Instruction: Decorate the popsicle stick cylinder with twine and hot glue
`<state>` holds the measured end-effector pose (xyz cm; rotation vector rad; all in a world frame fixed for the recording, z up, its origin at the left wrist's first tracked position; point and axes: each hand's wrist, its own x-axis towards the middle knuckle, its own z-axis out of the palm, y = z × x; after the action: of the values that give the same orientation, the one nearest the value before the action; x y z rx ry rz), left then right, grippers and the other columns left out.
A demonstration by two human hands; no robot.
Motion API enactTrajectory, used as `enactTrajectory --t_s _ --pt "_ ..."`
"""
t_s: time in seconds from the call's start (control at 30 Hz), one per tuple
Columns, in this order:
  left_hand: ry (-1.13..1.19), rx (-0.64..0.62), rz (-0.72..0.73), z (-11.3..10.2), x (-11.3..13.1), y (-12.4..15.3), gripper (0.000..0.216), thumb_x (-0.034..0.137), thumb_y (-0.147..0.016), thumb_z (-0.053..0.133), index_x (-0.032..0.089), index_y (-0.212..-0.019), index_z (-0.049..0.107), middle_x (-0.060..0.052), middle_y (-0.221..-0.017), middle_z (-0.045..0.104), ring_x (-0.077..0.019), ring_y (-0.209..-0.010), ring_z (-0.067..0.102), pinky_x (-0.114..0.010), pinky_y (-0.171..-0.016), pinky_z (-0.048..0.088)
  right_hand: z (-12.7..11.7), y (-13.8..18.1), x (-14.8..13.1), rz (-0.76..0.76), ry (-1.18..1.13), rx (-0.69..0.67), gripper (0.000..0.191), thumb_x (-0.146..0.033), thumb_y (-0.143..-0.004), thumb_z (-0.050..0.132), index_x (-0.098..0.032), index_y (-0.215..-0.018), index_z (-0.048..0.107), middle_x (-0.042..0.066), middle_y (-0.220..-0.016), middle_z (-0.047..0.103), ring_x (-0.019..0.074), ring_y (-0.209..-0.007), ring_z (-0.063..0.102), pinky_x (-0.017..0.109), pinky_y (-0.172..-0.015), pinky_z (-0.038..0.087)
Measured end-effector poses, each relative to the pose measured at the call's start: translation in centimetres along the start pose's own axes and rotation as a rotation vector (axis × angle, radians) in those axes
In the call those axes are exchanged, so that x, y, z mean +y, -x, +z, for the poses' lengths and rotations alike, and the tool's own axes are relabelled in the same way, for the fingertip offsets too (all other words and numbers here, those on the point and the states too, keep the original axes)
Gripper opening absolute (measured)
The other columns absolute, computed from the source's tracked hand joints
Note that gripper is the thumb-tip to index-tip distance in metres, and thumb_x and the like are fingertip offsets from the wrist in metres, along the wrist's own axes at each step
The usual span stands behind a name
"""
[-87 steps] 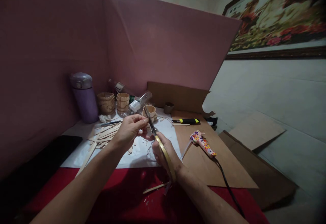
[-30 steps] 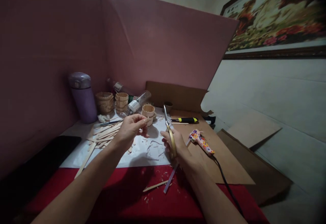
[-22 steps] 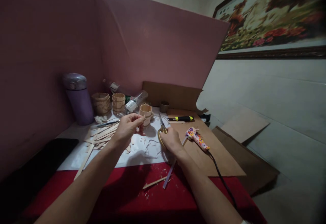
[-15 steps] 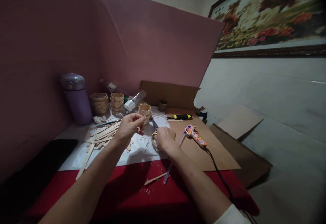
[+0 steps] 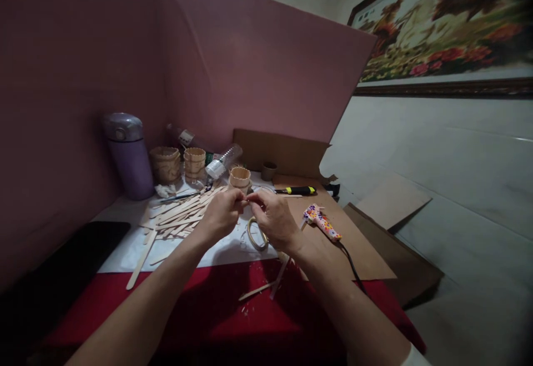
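My left hand (image 5: 227, 209) and my right hand (image 5: 272, 215) meet fingertip to fingertip over the white sheet (image 5: 125, 252). Both pinch something small and thin, mostly hidden by the fingers. Just behind them stands a small cup built from wooden pieces (image 5: 240, 177). Under my right hand lie scissors, their looped handle (image 5: 258, 235) showing while the blades are covered. A heap of wooden craft sticks (image 5: 181, 216) spreads left of my left hand. A flower-patterned glue gun (image 5: 321, 222) rests on cardboard to the right, a clear glue stick (image 5: 280, 280) lying nearer me.
At the back left stand a purple flask (image 5: 131, 160), wooden cups (image 5: 165, 165) and a tilted plastic bottle (image 5: 225, 161). A black-and-yellow utility knife (image 5: 295, 190) lies on the cardboard (image 5: 350, 255). A small dark pot (image 5: 268, 171) stands behind. Red cloth (image 5: 200, 310) covers the front edge.
My right hand has let go of the scissors and moved up to my left hand's fingertips. The scissors stay on the table. The view has shifted slightly.
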<state>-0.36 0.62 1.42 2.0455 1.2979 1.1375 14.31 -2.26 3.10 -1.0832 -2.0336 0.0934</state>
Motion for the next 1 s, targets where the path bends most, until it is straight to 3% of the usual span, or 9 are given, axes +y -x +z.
enactTrajectory --t_s 0.13,0.3,0.47,0.63,0.77,1.0 --pt "-0.262 -0.012 0.051 -0.1 0.0 0.1 0.014 0.022 -0.081 0.052 0.018 -0.07 0.059 -0.002 -0.062 0.057 -0.0138 -0.057 0.048 -0.026 -0.055 0.031 -0.5 0.0 0.4 0.026 -0.003 -0.036 0.017 -0.006 -0.081 0.053 -0.016 -0.08 0.066 0.003 -0.074 0.066 0.0145 -0.068 0.057 0.026 -0.065 0.038" --pt "-0.318 -0.061 0.027 -0.1 0.1 0.1 0.02 0.026 -0.083 0.05 0.019 -0.069 0.062 -0.004 -0.064 0.063 -0.0159 -0.059 0.053 -0.028 -0.058 0.032 -0.5 -0.2 1.4 0.101 -0.157 -0.13 0.012 -0.009 -0.08 0.054 -0.016 -0.075 0.063 0.001 -0.067 0.063 0.0123 -0.059 0.054 0.025 -0.058 0.039" --pt "-0.012 -0.031 -0.017 -0.1 -0.2 -0.1 0.014 0.024 -0.077 0.052 0.018 -0.07 0.064 -0.004 -0.063 0.063 -0.0157 -0.057 0.056 -0.026 -0.054 0.038 1.0 0.0 2.4 0.418 -0.694 -0.084 0.009 -0.024 -0.076 0.059 -0.017 -0.07 0.059 -0.001 -0.064 0.06 0.0103 -0.049 0.054 0.024 -0.047 0.046" --pt "0.382 0.016 -0.217 0.1 0.5 -0.1 0.013 0.027 -0.069 0.057 0.015 -0.072 0.061 -0.005 -0.065 0.063 -0.0182 -0.057 0.06 -0.028 -0.047 0.047 1.9 0.0 2.4 0.581 -1.006 0.047 0.022 -0.033 -0.065 0.072 -0.014 -0.071 0.062 0.0 -0.063 0.064 0.0088 -0.048 0.054 0.025 -0.048 0.052" --pt "0.536 -0.006 -0.302 0.3 1.3 0.1 0.022 0.033 -0.064 0.064 0.013 -0.07 0.06 -0.005 -0.066 0.065 -0.0163 -0.056 0.06 -0.027 -0.046 0.049 2.2 0.1 2.1 0.605 -1.092 0.108 0.026 -0.035 -0.062 0.076 -0.013 -0.071 0.063 -0.001 -0.062 0.064 0.0081 -0.047 0.054 0.023 -0.046 0.051" --pt "0.579 0.01 -0.327 0.7 1.8 0.3 0.026 0.035 -0.06 0.069 0.012 -0.069 0.062 -0.004 -0.064 0.065 -0.0143 -0.054 0.059 -0.025 -0.045 0.048 2.9 0.7 2.0 0.62 -1.069 0.167 0.023 -0.033 -0.065 0.074 -0.014 -0.072 0.064 -0.001 -0.062 0.063 0.0088 -0.047 0.056 0.023 -0.047 0.051"
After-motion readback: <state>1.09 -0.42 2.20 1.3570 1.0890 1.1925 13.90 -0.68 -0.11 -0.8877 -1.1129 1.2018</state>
